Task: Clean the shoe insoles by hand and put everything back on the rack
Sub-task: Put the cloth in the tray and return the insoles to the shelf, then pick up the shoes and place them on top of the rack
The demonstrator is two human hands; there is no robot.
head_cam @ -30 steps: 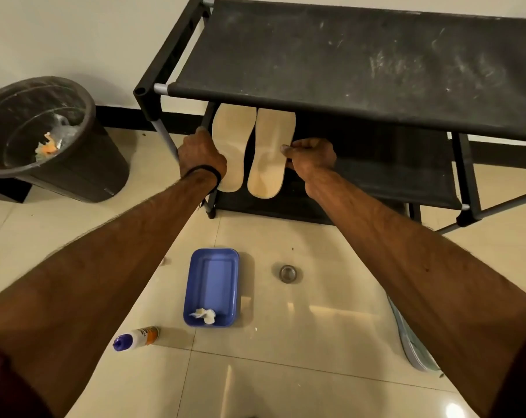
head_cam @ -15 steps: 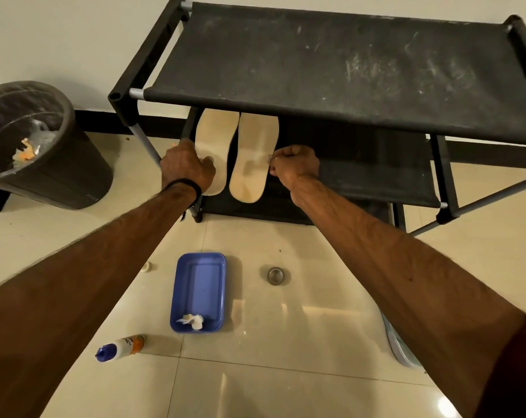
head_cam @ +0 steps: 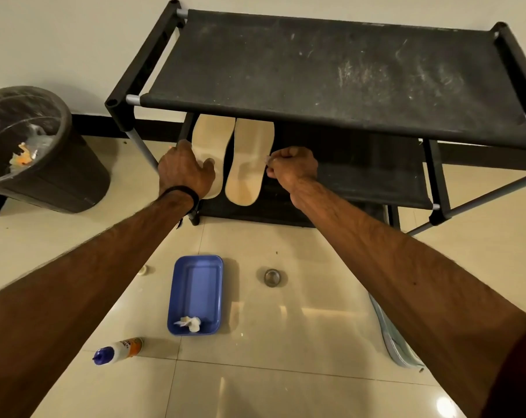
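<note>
Both insoles [head_cam: 249, 161] lie side by side on the rack's [head_cam: 331, 73] lower shelf — probably being squared up. The left hand [head_cam: 184, 170] rests spread on one; the right hand [head_cam: 291, 167] pinches the other's edge.

Black rack [head_cam: 331, 76], dusty pale streaks. Cream insoles [head_cam: 249, 158]. Blue tray [head_cam: 196, 285]. White bottle [head_cam: 118, 351], blue cap, orange label.

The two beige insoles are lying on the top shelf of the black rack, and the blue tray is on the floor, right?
Not quite. The head view shows the two beige insoles on the lower shelf of the black rack, under the top one. The blue tray is on the floor.
</note>
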